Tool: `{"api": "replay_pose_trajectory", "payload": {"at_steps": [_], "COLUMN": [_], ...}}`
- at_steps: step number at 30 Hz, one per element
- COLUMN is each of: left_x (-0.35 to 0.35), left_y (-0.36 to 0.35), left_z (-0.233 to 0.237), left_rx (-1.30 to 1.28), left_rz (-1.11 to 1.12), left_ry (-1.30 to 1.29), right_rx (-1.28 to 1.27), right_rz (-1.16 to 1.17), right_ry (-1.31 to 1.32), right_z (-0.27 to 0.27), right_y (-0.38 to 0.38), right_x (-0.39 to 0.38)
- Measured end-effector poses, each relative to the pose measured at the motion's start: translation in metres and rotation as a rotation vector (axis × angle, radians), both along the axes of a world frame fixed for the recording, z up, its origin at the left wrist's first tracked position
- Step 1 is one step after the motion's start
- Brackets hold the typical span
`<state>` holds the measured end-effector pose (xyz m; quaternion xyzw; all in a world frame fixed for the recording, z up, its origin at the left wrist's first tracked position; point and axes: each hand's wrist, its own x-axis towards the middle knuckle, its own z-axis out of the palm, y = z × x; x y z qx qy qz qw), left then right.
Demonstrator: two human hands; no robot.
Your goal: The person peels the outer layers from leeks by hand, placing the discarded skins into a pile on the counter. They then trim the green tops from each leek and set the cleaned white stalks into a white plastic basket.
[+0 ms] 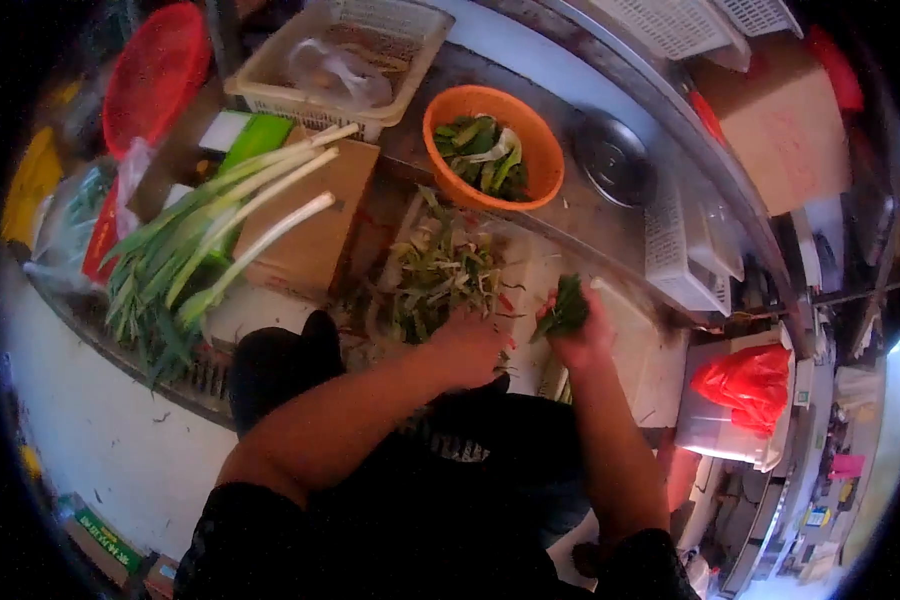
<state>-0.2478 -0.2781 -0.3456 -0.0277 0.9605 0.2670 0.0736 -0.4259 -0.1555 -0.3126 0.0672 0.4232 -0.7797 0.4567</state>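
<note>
My right hand (585,330) is closed around a small bunch of dark green leafy vegetables (567,303), held up in front of me. To its left, my left hand (470,350) hovers low at the near side of a container of vegetable scraps (450,270). Its fingers look curled, and whatever they may hold is hidden. Pale and green trimmings fill that container. Beyond it, an orange basket (545,130) holds leafy greens (485,155). Pale stalks (555,378) lie below my right hand, partly covered by my arm.
Long scallions (235,220) rest across a cardboard box (315,215) at the left. A cream plastic crate (410,75) stands behind it. Farther right are a metal bowl (615,160), a white basket (680,250) and a red bag (745,385) on a white bin.
</note>
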Motion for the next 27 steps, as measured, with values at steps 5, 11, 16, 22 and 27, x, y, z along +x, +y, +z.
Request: {"api": "replay_pose_trajectory", "payload": {"at_steps": [5, 11, 16, 22, 27], "left_x": [0.000, -0.006, 0.012, 0.053, 0.083], "left_y": [-0.013, -0.041, -0.097, -0.209, -0.204], "left_z": [0.001, 0.023, 0.032, -0.075, -0.071], "left_rx": [-0.003, 0.032, -0.184, -0.495, -0.222], "left_rz": [-0.092, -0.115, 0.550, 1.471, 1.185], "left_ry": [-0.086, -0.313, 0.121, 0.339, -0.262], "right_rx": [-0.053, 0.164, 0.462, 0.625, 0.580], "right_rz": [-0.068, 0.073, 0.212, 0.244, 0.299], "right_ry": [0.176, 0.329, 0.516, 0.404, 0.393], "right_z": [0.051, 0.047, -0.043, -0.062, -0.039], "right_y": [-0.108, -0.146, -0.057, 0.033, 0.052], "right_x": [-0.039, -0.067, -0.044, 0.009, 0.040]}}
